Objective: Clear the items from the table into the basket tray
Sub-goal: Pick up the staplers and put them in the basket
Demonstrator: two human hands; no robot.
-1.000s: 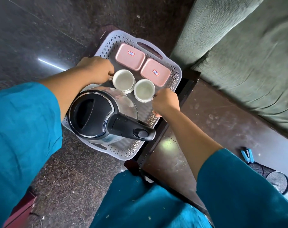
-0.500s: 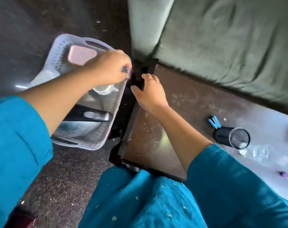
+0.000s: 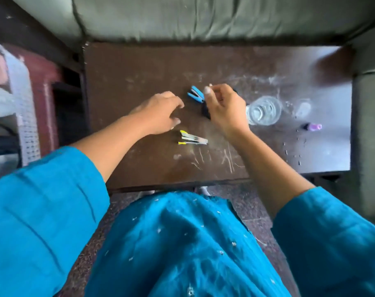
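Note:
The white basket tray (image 3: 24, 116) stands off the table's left end, cut off by the frame edge. On the dark table (image 3: 139, 67) lie a blue stapler (image 3: 195, 94) and a yellow and silver stapler (image 3: 192, 139). My left hand (image 3: 159, 113) hovers just left of the blue stapler, fingers spread, holding nothing. My right hand (image 3: 226, 108) is over a black mesh holder (image 3: 205, 111), fingers loosely curled and covering most of it; no firm grip shows. A clear glass (image 3: 264, 110) sits right of that hand, and a small purple bottle (image 3: 313, 126) farther right.
A green sofa (image 3: 203, 16) runs along the table's far edge and wraps the right end. Small loose bits (image 3: 294, 151) are scattered on the right part of the table. My blue clothing fills the near foreground.
Both hands have left the basket tray and swung right over the table. The view has turned from the tray to the table's middle, bringing the staplers, glass and bottle into sight.

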